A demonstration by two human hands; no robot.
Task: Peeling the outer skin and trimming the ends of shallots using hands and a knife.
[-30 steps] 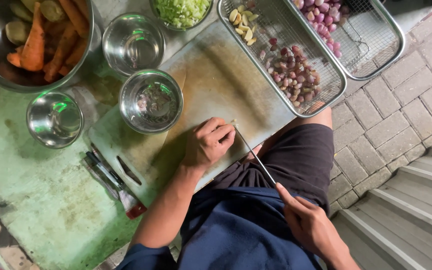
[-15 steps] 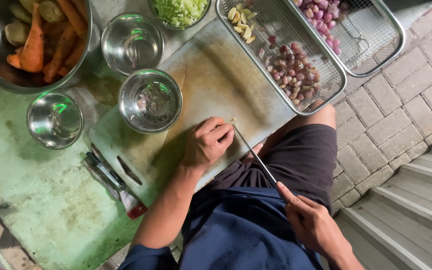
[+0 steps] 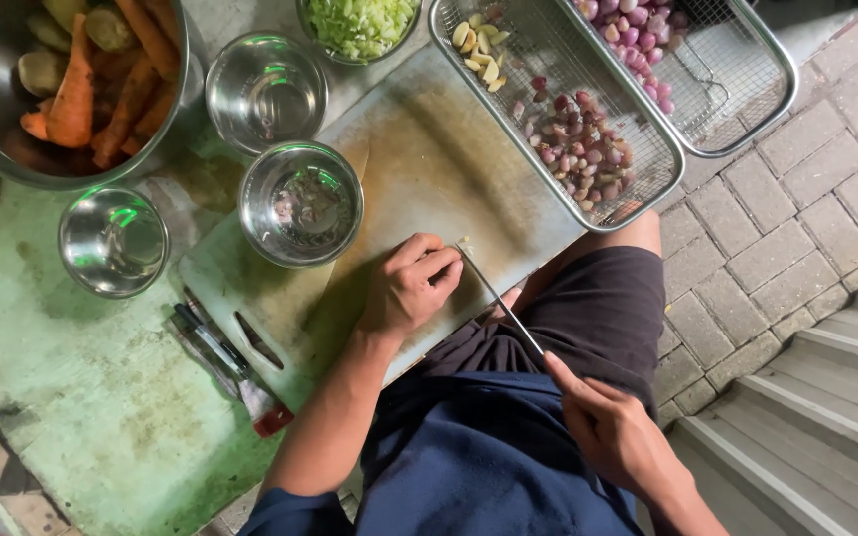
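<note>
Knife (image 3: 503,303): thin blade, handle end in the right hand (image 3: 613,432), tip resting at a small pale clove (image 3: 465,243) on the cutting board (image 3: 429,169).
Knife axis: long axis runs on a diagonal, from the handle near the person's lap up and left to the tip at the board's near edge.
Change: blade and both hands sit almost as they did a second ago; only a slight shift of the right hand, so the cut looks barely advanced.
Right hand grip: fingers closed round the knife handle.
Left hand (image 3: 409,288): curled, fingertips pinning the small pale clove against the board, just beside the blade tip.
Board: worn and pale, lying on the green desk (image 3: 81,397), one corner over the person's knee.
Near board: steel bowl (image 3: 300,203) on its far-left part, two more steel bowls beside it.
Farther out: wire basket (image 3: 558,109) of small reddish shallots and peeled cloves, big bowl of carrots (image 3: 71,84), bowl of chopped greens (image 3: 359,25).
</note>
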